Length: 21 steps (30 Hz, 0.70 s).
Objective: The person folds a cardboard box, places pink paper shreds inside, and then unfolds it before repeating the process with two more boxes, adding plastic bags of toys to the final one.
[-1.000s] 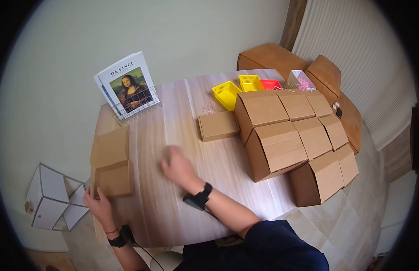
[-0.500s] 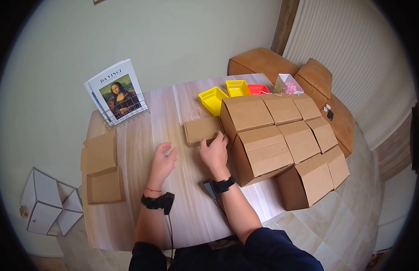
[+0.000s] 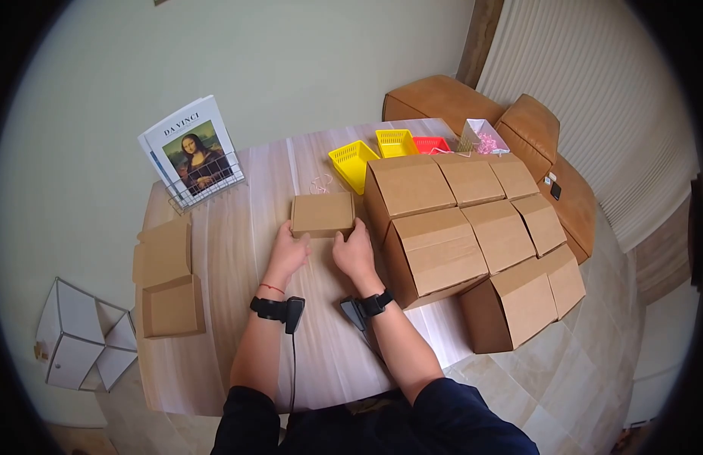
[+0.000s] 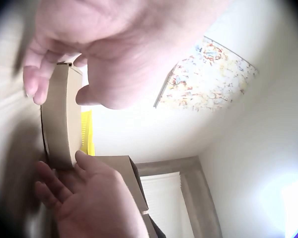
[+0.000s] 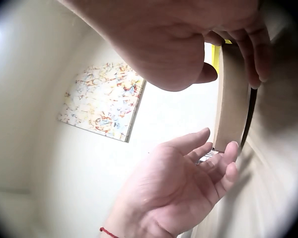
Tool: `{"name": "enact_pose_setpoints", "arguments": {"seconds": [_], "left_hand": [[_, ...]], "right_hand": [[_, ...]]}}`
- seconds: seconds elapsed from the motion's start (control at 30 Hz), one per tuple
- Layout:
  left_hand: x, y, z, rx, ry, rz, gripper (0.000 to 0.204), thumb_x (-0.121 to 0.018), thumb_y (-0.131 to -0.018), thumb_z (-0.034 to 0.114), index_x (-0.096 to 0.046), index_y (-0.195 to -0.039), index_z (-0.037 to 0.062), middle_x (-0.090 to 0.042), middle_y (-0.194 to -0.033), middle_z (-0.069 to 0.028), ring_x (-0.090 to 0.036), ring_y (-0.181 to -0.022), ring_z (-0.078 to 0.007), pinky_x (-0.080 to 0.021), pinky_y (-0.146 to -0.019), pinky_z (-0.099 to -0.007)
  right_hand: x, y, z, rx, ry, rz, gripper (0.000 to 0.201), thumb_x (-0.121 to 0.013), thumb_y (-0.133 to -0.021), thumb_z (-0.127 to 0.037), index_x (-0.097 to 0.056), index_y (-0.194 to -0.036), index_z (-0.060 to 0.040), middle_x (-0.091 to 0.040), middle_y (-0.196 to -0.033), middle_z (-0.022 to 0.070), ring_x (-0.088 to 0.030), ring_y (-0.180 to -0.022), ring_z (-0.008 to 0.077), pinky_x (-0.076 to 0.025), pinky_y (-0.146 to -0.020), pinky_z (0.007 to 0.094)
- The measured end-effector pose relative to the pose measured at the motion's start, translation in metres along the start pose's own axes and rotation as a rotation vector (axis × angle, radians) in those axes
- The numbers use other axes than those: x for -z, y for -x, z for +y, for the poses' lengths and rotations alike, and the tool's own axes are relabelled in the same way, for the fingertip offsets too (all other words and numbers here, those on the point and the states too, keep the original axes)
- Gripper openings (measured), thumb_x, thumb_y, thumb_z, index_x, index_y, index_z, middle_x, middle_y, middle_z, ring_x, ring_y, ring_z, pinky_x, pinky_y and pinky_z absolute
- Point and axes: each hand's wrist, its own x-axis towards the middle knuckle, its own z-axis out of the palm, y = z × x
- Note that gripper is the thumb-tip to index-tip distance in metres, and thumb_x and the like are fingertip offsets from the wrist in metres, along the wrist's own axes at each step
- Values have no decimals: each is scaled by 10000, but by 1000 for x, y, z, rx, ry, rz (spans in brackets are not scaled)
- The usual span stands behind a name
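Note:
In the head view a small, closed cardboard box (image 3: 323, 213) is held at its two ends, near the middle of the table. My left hand (image 3: 288, 255) grips the left end and my right hand (image 3: 355, 254) the right end. Seen from the left wrist, the box (image 4: 59, 116) stands between the hands, fingers along its underside and thumbs toward its top. The right wrist view has a dark gap under the box (image 5: 231, 99) on the table side. An opened cardboard box (image 3: 172, 307), lid folded back, lies at the table's left.
Several larger cardboard boxes (image 3: 442, 246) are packed together on the right, close by my right hand. Behind are yellow baskets (image 3: 353, 163), a red basket (image 3: 431, 145) and a pink string (image 3: 321, 183). A wire rack (image 3: 207, 186) with magazines stands at the back left.
My left hand has left the open box and come across to the closed one. My right hand reached it first. The closed box has shifted left, away from the stack, and turned squarer to me.

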Motion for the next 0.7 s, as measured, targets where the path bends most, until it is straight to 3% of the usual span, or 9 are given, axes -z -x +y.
{"name": "enact_pose_setpoints", "arguments": {"seconds": [0.03,0.13,0.27,0.37,0.47,0.7], "left_hand": [[0,1,-2,-4,1,-7,635,-647,-1024,148,-342,-1565,14,-580,-1439,-148,-677,-842,-150,-545,-629,-307],[6,3,-19,-135,3,91,640,-711,-949,94,-427,-1513,-7,-700,-1170,-163,-718,-946,-246,-585,-772,-376],[29,13,-41,-534,-389,255,627,-770,-913,98,-498,-1473,24,-608,-1269,-241,-648,-1138,-404,-511,-1032,-452],[34,61,-4,-493,-583,317,590,-772,-911,29,-535,-1450,54,-610,-1211,-168,-672,-871,-263,-563,-834,-348],[38,99,27,-412,-620,272,587,-773,-906,92,-547,-1447,118,-556,-1213,-205,-641,-1113,-420,-547,-953,-466],[49,147,43,-399,-901,388,468,-768,-909,96,-627,-1350,158,-597,-1179,-126,-687,-1005,-378,-579,-822,-475]], "right_hand": [[1,4,-2,9,2,8,678,-648,-973,-205,-380,-1524,85,-510,-1452,345,-522,-1366,477,-435,-1160,475],[20,20,-21,61,4,-42,636,-643,-971,-163,-399,-1513,63,-511,-1444,334,-528,-1344,488,-449,-1141,485],[46,46,-50,210,133,-99,605,-690,-943,-113,-448,-1488,-12,-528,-1352,298,-625,-1146,507,-542,-982,528],[55,60,-61,305,207,-118,618,-729,-912,-101,-470,-1469,-31,-536,-1292,273,-666,-1027,487,-576,-893,521],[62,72,-74,319,290,-144,576,-746,-897,-96,-508,-1419,-36,-559,-1235,245,-687,-979,453,-595,-832,499],[79,100,-80,483,479,-162,442,-764,-889,-123,-597,-1293,-60,-641,-1092,183,-720,-876,393,-606,-742,466]]}}
